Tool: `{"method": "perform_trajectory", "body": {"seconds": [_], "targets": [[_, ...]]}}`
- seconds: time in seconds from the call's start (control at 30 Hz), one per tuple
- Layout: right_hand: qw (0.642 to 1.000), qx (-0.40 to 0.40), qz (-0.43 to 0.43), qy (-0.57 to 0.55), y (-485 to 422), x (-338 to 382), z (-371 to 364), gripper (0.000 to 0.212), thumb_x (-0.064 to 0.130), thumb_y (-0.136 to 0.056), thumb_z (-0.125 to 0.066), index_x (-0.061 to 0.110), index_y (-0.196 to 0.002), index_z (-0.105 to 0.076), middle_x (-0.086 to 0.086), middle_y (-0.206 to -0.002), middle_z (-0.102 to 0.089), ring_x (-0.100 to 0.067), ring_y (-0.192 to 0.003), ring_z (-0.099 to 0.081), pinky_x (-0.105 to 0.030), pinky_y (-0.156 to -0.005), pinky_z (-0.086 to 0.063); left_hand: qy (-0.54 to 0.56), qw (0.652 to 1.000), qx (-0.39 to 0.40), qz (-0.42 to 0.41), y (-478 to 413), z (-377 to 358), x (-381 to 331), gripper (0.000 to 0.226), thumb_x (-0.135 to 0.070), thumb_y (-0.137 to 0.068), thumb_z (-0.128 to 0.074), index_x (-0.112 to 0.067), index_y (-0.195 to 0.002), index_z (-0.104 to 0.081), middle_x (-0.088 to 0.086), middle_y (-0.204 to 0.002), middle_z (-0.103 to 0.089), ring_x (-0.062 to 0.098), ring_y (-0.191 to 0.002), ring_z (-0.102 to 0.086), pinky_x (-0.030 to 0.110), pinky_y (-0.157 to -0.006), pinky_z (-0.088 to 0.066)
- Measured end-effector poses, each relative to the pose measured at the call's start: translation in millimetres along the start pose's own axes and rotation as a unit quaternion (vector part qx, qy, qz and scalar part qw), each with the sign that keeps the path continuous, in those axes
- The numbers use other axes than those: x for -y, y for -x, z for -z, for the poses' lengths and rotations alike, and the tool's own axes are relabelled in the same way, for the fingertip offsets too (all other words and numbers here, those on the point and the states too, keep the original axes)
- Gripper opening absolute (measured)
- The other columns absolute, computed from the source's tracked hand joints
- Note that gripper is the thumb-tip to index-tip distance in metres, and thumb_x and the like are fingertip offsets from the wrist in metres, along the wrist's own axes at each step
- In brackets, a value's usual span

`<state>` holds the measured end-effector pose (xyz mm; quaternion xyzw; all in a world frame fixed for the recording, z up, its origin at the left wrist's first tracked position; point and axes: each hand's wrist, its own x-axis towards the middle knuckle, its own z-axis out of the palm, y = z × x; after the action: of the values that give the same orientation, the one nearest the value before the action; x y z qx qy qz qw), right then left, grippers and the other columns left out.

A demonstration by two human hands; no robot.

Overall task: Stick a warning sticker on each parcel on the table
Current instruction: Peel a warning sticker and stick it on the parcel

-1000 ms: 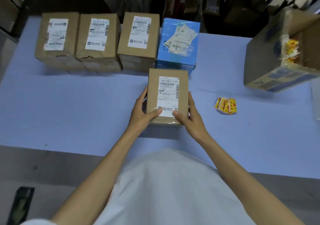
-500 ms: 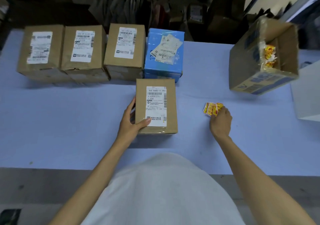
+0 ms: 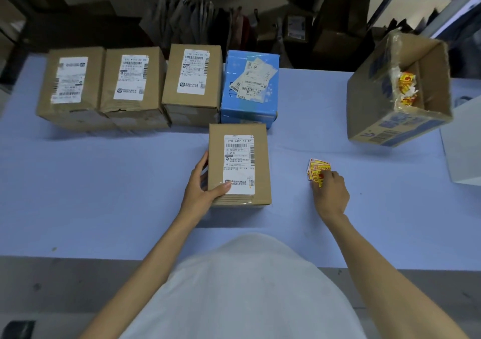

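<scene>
Parcel (image 3: 239, 164) lies flat, long axis pointing away; left hand (image 3: 201, 185) grip clasps it; right hand (image 3: 329, 192) grip pinching stickers (image 3: 317, 169).

A brown parcel (image 3: 239, 164) with a white label is lying flat at the table's middle. Three brown parcels (image 3: 132, 86) and a blue one (image 3: 250, 88) are sitting in a row behind it. Yellow-red stickers (image 3: 318, 170) are lying fanned to its right.

L hand (image 3: 201, 185) cupped, thumb out; R hand (image 3: 331, 195) palm down, fingers curled.
</scene>
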<state>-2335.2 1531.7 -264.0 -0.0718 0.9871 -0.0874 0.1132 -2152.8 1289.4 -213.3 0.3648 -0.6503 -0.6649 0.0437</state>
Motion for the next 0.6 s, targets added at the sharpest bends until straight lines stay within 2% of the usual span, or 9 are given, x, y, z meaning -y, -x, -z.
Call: {"method": "perform_trajectory", "body": {"seconds": [0.07,0.13,0.23,0.3,0.37,0.43,0.47,0.53,0.6], "targets": [[1.000,-0.002,-0.003,0.022,-1,0,1,0.018,0.015,-0.086,-0.060,0.001,-0.096,-0.060,-0.019,-0.097,-0.062,-0.038,-0.092,-0.056,-0.034,-0.060,-0.036,0.002,1.000,0.001,-0.002,1,0,0,0.087,-0.015,-0.079,-0.077,-0.037,-0.147,-0.028,-0.015,-0.138,-0.045,-0.003,-0.114,-0.048,0.002,-0.076,-0.044],[1.000,0.000,0.000,0.028,-2,1,2,0.017,0.019,-0.087,-0.056,0.002,-0.088,-0.060,-0.019,-0.088,-0.064,-0.039,-0.083,-0.058,-0.031,-0.059,-0.032,0.000,1.000,0.003,0.001,1,0,-1,0.086,-0.016,-0.079,-0.077,-0.036,-0.147,-0.028,-0.016,-0.137,-0.046,0.002,-0.118,-0.048,0.003,-0.078,-0.043],[1.000,-0.012,-0.003,0.027,-3,2,9,0.024,0.020,-0.093,-0.047,0.002,-0.087,-0.062,-0.020,-0.088,-0.066,-0.039,-0.083,-0.058,-0.031,-0.060,-0.032,-0.011,1.000,0.006,0.013,-1,1,-4,0.088,-0.017,-0.077,-0.078,-0.035,-0.147,-0.028,-0.011,-0.140,-0.045,0.008,-0.125,-0.045,0.016,-0.091,-0.042],[0.998,-0.058,0.003,0.008,2,9,19,0.025,0.019,-0.096,-0.044,0.004,-0.091,-0.063,-0.018,-0.092,-0.067,-0.039,-0.084,-0.059,-0.031,-0.061,-0.032,-0.075,0.997,-0.026,0.005,1,-1,-7,0.090,-0.019,-0.076,-0.079,-0.034,-0.148,-0.027,-0.010,-0.143,-0.040,0.006,-0.125,-0.040,0.024,-0.097,-0.039],[0.988,-0.125,0.038,-0.083,14,29,30,0.025,0.019,-0.096,-0.045,0.005,-0.097,-0.066,-0.014,-0.093,-0.069,-0.037,-0.082,-0.062,-0.030,-0.061,-0.033,-0.160,0.982,-0.082,-0.064,6,-6,-15,0.084,-0.020,-0.076,-0.079,-0.031,-0.145,-0.031,-0.010,-0.142,-0.037,0.004,-0.124,-0.037,0.026,-0.100,-0.037],[0.957,-0.144,0.114,-0.225,34,63,41,0.033,0.026,-0.092,-0.045,0.007,-0.097,-0.071,-0.009,-0.090,-0.072,-0.032,-0.075,-0.066,-0.029,-0.059,-0.040,-0.179,0.968,-0.111,-0.137,9,-11,-26,0.063,-0.017,-0.079,-0.075,-0.026,-0.134,-0.046,-0.007,-0.132,-0.050,0.006,-0.114,-0.050,0.025,-0.095,-0.044],[0.939,-0.135,0.153,-0.276,45,82,46,0.036,0.029,-0.090,-0.044,0.008,-0.097,-0.072,-0.007,-0.089,-0.073,-0.029,-0.072,-0.068,-0.031,-0.058,-0.047,-0.155,0.974,-0.095,-0.137,10,-14,-34,0.049,-0.016,-0.082,-0.073,-0.023,-0.126,-0.053,-0.006,-0.121,-0.058,0.009,-0.105,-0.057,0.024,-0.090,-0.049],[0.919,-0.118,0.221,-0.305,67,113,54,0.034,0.030,-0.089,-0.046,0.012,-0.098,-0.072,-0.002,-0.090,-0.074,-0.023,-0.073,-0.069,-0.033,-0.058,-0.053,-0.048,0.996,-0.008,-0.073,11,-25,-51,0.028,-0.018,-0.087,-0.068,-0.017,-0.114,-0.061,-0.003,-0.106,-0.067,0.015,-0.095,-0.066,0.023,-0.082,-0.055],[0.913,-0.099,0.275,-0.284,82,135,60,0.029,0.029,-0.091,-0.048,0.017,-0.102,-0.072,0.003,-0.095,-0.074,-0.017,-0.078,-0.068,-0.026,-0.060,-0.049,0.050,0.998,0.031,-0.030,10,-38,-61,0.023,-0.018,-0.093,-0.061,-0.012,-0.115,-0.061,0.002,-0.107,-0.067,0.014,-0.097,-0.066,0.021,-0.080,-0.055]]}}
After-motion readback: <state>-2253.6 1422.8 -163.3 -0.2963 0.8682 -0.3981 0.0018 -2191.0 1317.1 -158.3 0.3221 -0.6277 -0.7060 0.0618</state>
